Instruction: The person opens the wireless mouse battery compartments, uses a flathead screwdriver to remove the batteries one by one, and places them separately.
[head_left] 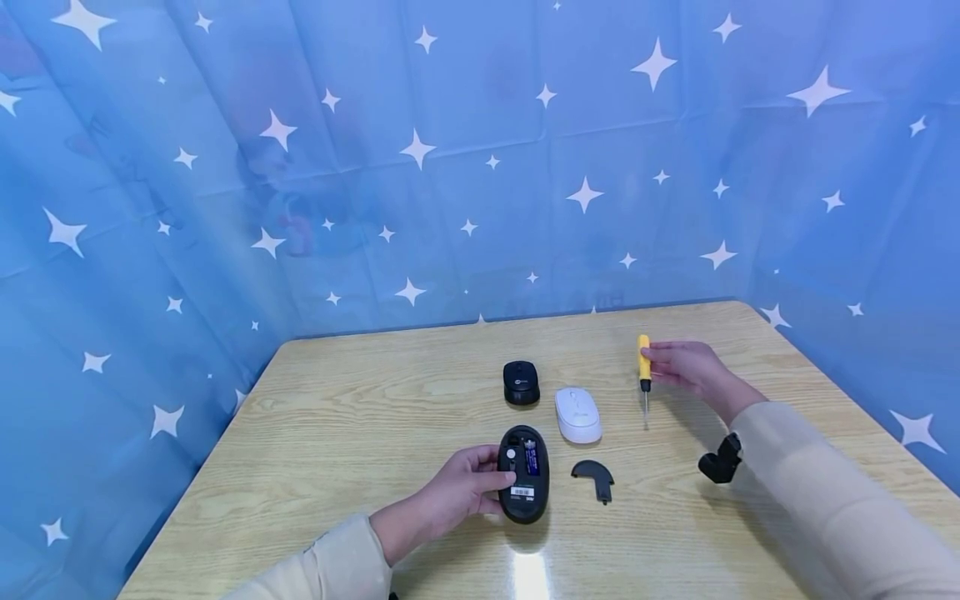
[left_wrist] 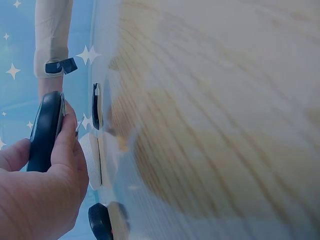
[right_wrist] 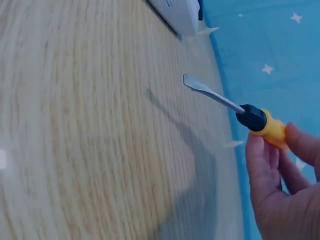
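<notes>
Holding an oval black mouse [head_left: 529, 482], battery [head_left: 532, 456] exposed, and a yellow-handled screwdriver [head_left: 645, 372], respectively, are the left and right hands [head_left: 467, 483] [head_left: 686, 367].

My right sleeve [head_left: 832, 500] is long and cream, loose and softly creased along the forearm. Near its cuff a dark strap [left_wrist: 52, 67] crosses the cloth, bearing a small, boxy black camera [head_left: 720, 460]. My left sleeve [head_left: 330, 562] is the same pale cream, wrinkled toward the wrist. Beyond the cuffs, my fingers [right_wrist: 257, 167] are bare.
</notes>
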